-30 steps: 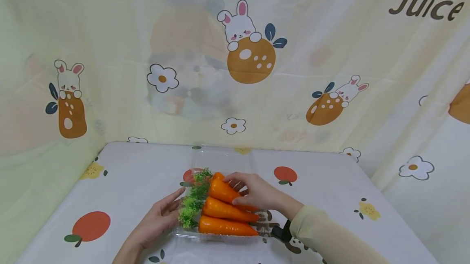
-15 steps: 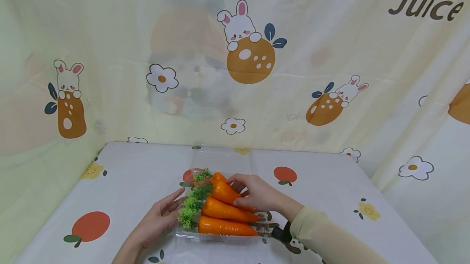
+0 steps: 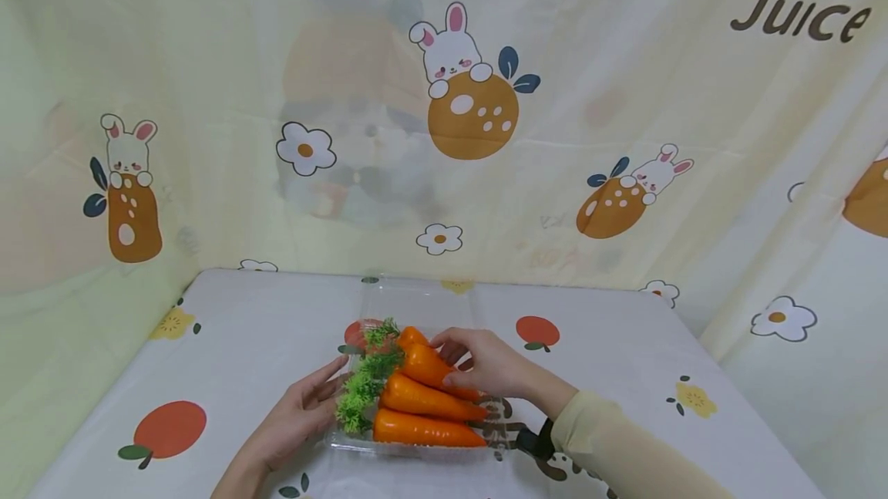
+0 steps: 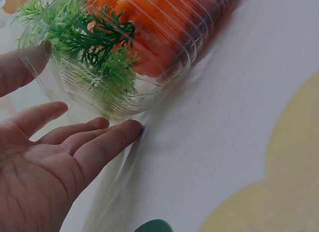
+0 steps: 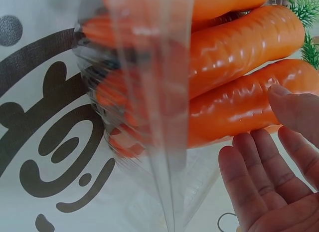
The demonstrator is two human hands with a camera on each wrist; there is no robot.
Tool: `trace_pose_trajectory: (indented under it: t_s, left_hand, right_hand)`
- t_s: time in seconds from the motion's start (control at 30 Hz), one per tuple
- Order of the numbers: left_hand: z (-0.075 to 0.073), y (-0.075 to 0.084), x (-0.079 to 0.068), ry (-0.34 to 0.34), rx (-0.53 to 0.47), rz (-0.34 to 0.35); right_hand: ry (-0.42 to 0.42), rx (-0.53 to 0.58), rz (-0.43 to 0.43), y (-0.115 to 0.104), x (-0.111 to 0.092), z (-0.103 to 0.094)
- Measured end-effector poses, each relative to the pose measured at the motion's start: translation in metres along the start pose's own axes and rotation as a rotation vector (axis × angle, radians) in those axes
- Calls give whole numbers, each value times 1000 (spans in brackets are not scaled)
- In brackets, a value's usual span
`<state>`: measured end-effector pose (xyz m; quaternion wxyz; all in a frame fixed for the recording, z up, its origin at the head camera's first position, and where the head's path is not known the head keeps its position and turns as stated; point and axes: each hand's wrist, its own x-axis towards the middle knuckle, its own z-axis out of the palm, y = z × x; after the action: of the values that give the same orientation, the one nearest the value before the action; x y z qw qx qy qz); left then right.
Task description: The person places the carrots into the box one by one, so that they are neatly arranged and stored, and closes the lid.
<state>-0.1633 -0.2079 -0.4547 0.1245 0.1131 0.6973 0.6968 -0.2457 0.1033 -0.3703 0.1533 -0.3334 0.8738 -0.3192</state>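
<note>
A clear plastic box (image 3: 398,446) holds several orange carrots (image 3: 426,429) side by side, their green leafy tops (image 3: 357,402) at its left end. My right hand (image 3: 482,364) reaches in from the right and pinches one of the rear carrots (image 3: 425,364). In the right wrist view the thumb (image 5: 291,105) lies on top of that carrot, the other fingers along its side. At the box's left end is my left hand (image 3: 298,414), fingers extended. The left wrist view has its fingertips (image 4: 132,129) right at the box's lower edge, palm up.
The box's clear lid (image 3: 419,302) lies folded back behind it. Under everything is a white tablecloth (image 3: 603,352) with fruit and flower prints. A patterned curtain (image 3: 375,198) rises behind the table. A black wrist strap (image 3: 537,441) sits below the right sleeve.
The carrot in my right hand has shifted slightly to the right within the box, and the hand with it. My left hand stays in place.
</note>
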Motion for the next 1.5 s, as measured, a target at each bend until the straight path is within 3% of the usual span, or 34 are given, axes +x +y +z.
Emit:
trace_pose_trajectory:
  t_s: [0.57,1.27,1.5]
  left_hand:
    - [-2,-2,-1,-17,-14,5]
    - [-1,0,-1,1,-6,-9]
    - [-1,-1,0,-5,-17,-6]
  right_hand:
    - [55,3,-13,6,-12,-11]
    - [221,70,-22,28,-46,-44]
    - [266,101,25,38,-54,-50]
